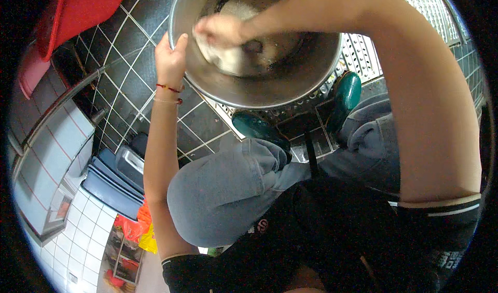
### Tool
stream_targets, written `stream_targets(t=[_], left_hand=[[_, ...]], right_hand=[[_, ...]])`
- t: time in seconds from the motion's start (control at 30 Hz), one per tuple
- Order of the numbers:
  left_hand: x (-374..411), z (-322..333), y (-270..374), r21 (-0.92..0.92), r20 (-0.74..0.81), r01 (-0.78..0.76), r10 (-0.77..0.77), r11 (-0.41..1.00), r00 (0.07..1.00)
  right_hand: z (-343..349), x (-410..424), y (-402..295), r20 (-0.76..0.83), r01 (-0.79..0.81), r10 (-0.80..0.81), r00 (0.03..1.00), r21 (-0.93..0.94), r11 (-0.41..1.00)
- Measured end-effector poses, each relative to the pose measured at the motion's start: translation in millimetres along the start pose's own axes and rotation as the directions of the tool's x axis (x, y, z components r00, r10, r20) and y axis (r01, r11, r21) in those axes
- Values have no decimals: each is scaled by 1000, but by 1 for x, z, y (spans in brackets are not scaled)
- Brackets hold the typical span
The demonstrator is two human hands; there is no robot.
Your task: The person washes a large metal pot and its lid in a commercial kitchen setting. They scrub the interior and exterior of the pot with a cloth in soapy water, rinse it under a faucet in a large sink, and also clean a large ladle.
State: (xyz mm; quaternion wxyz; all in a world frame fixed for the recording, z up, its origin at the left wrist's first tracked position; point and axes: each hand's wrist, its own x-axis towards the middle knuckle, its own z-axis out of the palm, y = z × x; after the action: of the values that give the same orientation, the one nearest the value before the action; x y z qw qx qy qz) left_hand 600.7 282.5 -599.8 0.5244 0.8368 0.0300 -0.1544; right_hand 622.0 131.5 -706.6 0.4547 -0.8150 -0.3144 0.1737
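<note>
A large round stainless steel pot [264, 92] stands open side up in front of me, over a perforated metal floor grate [356, 55]. My left hand [171, 55] grips the pot's left rim, thumb over the edge and fingers outside. Deep inside the pot, my right hand [221, 30] is bent into a fist-like shape and blurred. Beneath and around it lies a pale whitish patch [225, 59]; blur hides whether this is a cloth, suds or the pot's bottom, and whether the hand holds anything. Dark stains mark the inside of the pot.
Dark floor tiles [202, 121] surround the grate. My green shoes [348, 90] are close to the pot's near side. A red plastic tub [87, 12] is at upper left. Stacked blue-grey plastic bins [113, 184] stand left, near orange and yellow plastic bags [148, 238]. A pipe [66, 98] runs along the left.
</note>
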Motion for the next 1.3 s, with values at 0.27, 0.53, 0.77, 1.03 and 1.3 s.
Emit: stream_targets(t=[0.27, 0.53, 0.77, 1.03, 1.3], left_hand=[[23, 4, 4, 108, 23, 85, -88, 991, 996], [37, -3, 13, 289, 75, -131, 114, 948, 991], [64, 21, 63, 638, 166, -336, 302, 693, 939], [-45, 1, -8, 172, -96, 61, -45, 983, 994], [-50, 4, -6, 347, -153, 146, -98, 926, 983]], right_hand=[[7, -12, -5, -357, -11, -2, 934, -34, 999], [-5, -40, -45, 646, 405, -380, 662, 118, 907], [2, -56, -28, 780, 517, -320, 538, -5, 856], [18, -45, -32, 483, 566, -442, 756, -141, 812], [0, 4, -18, -250, -550, 549, 797, 73, 832]])
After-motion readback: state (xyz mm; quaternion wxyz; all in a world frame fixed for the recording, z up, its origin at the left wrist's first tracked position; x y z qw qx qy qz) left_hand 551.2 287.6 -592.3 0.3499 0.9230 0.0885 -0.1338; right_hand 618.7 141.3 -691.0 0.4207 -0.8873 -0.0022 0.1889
